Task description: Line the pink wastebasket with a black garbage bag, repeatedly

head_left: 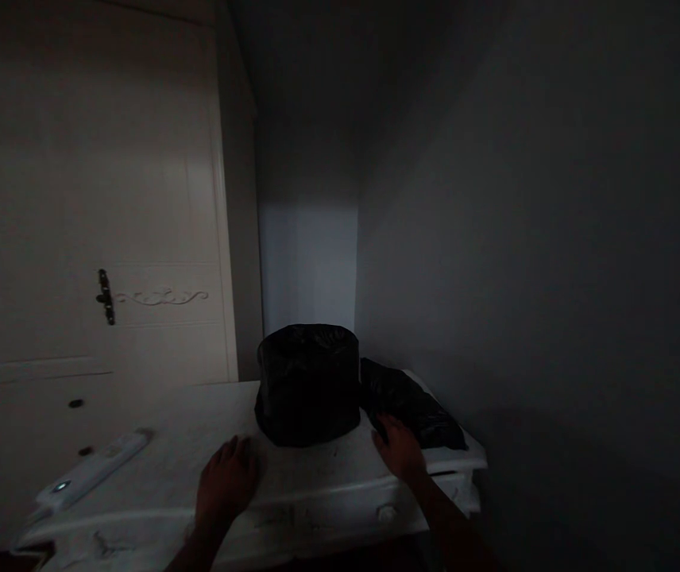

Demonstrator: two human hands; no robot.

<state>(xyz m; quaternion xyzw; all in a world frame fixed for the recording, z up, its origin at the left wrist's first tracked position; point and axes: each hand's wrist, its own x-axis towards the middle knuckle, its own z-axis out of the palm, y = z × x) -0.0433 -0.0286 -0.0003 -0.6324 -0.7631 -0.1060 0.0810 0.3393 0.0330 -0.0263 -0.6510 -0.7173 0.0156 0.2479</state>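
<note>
Nearest, btm ctr of frame: L hand [229, 481] palm down on the white dresser top [292, 469], fingers loosely bent & part open, nothing seen in it. R hand [399, 449], btm, R of ctr: part open, fingers over the near L edge of the flat black bag [417, 405]; can't tell if it's pinching the plastic or just resting on it. Drawer knob [386, 513] below, btm edge area. White device [95, 470] w/ small lit spot lies at an angle, lower L.

Mid-frame, just beyond & btwn hands: round black plastic-covered item [310, 389], upright on dresser. Flat bag lies just to its R, approx. along the wall side.

Status, judging by looks: black plastic is round the upright item, sides & top edge covered, so that part looks done. Flat bag is separate, lying loose; nothing shows it opened or fitted to anything. What's left = can't say.

Farther back: pale cabinet [161, 199] upper L, w/ dark handle [106, 297]; grey wall [524, 238] fills the R side.

Hard to see: v. dark pic. Inside & base of round item unclear, R fingertips lost vs. black plastic, forearms & dresser front cut off at btm edge.
</note>
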